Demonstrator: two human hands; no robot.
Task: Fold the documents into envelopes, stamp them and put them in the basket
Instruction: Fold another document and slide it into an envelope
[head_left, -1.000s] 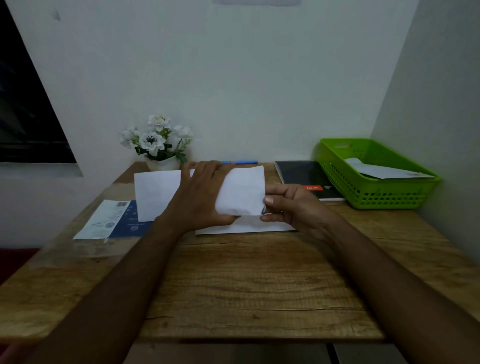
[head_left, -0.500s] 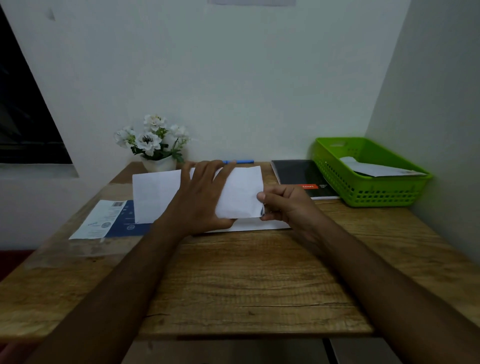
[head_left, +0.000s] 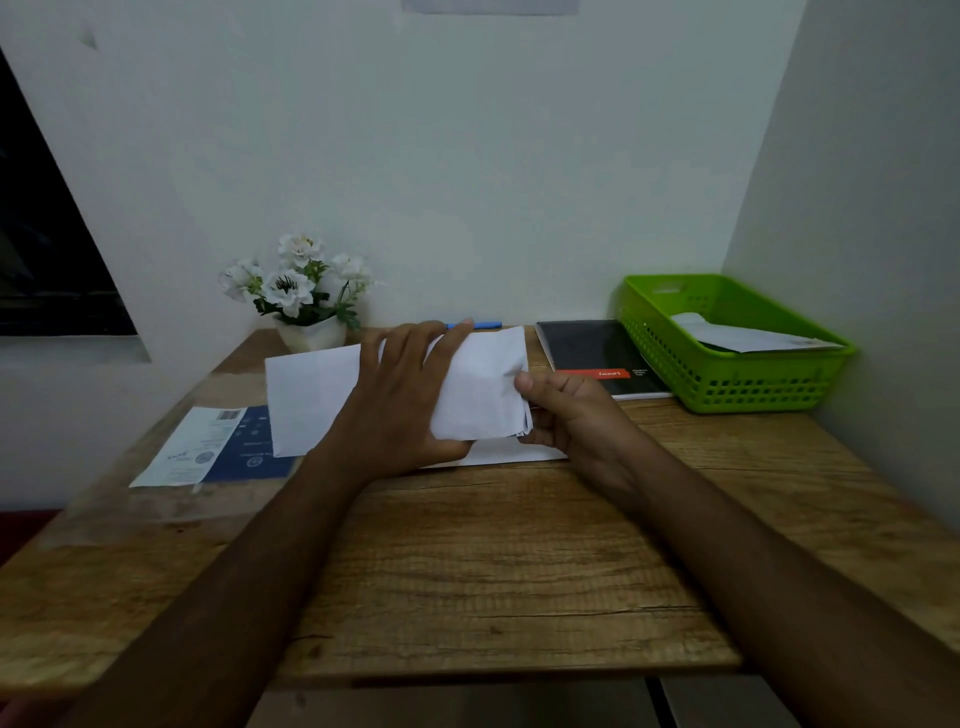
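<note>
A folded white document (head_left: 483, 395) is held at the middle of the wooden desk (head_left: 493, 561). My left hand (head_left: 405, 400) grips it, fingers spread over its top and thumb under its lower edge. At the document's right edge, my right hand (head_left: 561, 415) pinches the paper with the thumb on top. A white envelope (head_left: 509, 454) lies flat beneath the document. To the left lies another white sheet (head_left: 311, 395), partly under my left hand. The green basket (head_left: 748, 395) stands at the back right with a white envelope (head_left: 748, 338) inside.
A pot of white flowers (head_left: 301, 296) stands at the back left. A blue-and-white leaflet (head_left: 208, 447) lies at the left. A black notebook (head_left: 597, 353) lies beside the basket, a blue pen (head_left: 480, 326) by the back wall. Walls close the back and right.
My right hand has slid a little to the left along the document's right edge, and its thumb now presses higher on the paper. My left hand has stayed in place.
</note>
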